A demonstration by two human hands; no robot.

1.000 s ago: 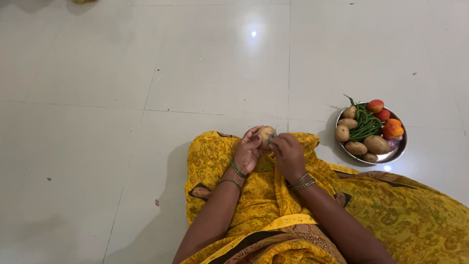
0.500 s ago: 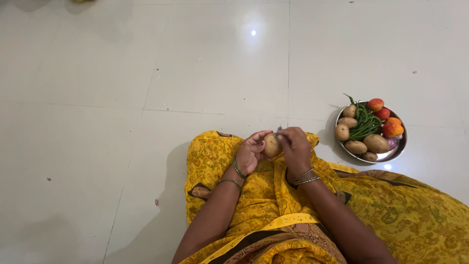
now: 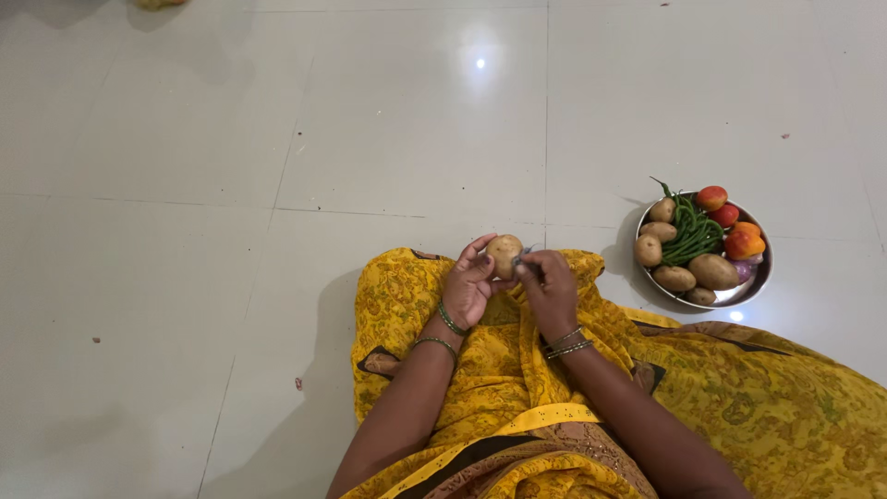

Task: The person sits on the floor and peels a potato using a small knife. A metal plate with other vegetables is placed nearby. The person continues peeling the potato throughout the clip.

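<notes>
My left hand (image 3: 469,288) grips a round brown potato (image 3: 504,255) from its left side, held up over my lap. My right hand (image 3: 551,290) is closed on a small metal tool (image 3: 527,251) whose tip touches the potato's right edge. Most of the tool is hidden in my fingers, so I cannot tell its kind. Both wrists wear bangles. My lap is covered in yellow patterned cloth (image 3: 480,370).
A round steel plate (image 3: 759,277) sits on the white tiled floor to my right. It holds several potatoes (image 3: 713,272), green beans (image 3: 691,237) and red and orange tomatoes (image 3: 744,242). The yellow cloth spreads out to the lower right (image 3: 795,397).
My right hand has slid down off the potato, leaving more of it exposed. Both hands stay together over my lap, and the plate has not moved.
</notes>
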